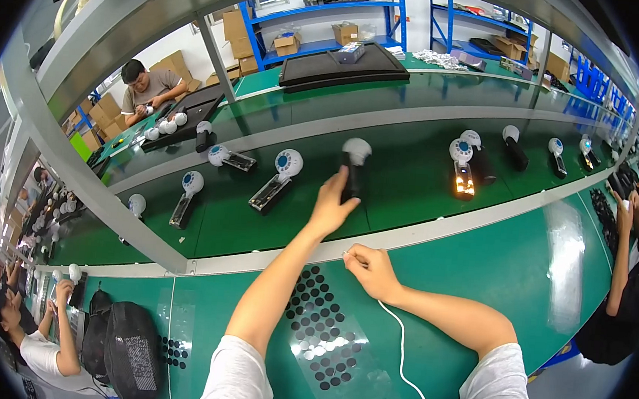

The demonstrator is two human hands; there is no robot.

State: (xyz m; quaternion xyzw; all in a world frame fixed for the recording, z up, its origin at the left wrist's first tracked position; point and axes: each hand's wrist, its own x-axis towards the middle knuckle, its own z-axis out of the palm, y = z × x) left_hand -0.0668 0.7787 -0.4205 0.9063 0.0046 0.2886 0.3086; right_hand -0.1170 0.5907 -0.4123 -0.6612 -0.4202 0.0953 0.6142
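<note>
My left hand (329, 206) reaches over the dark green conveyor belt. Its thumb and fingers are round the black handle of a device with a white ball head (357, 152), which is blurred. My right hand (374, 270) is closed in a pinch over the bench, close to the belt's metal edge. A small pale tip shows at its fingertips, and a white cable (402, 346) runs from beneath the wrist toward my body. Under my left forearm lies a clear sheet with rows of round black pads (316, 303).
Along the belt lie similar devices with exposed handles (276, 180), one lit orange (464, 181). A metal post (106, 181) slants across the left. Beyond the belt a person (149, 91) handles a white part. Other people sit at both sides. A black bag (131, 349) stands at lower left.
</note>
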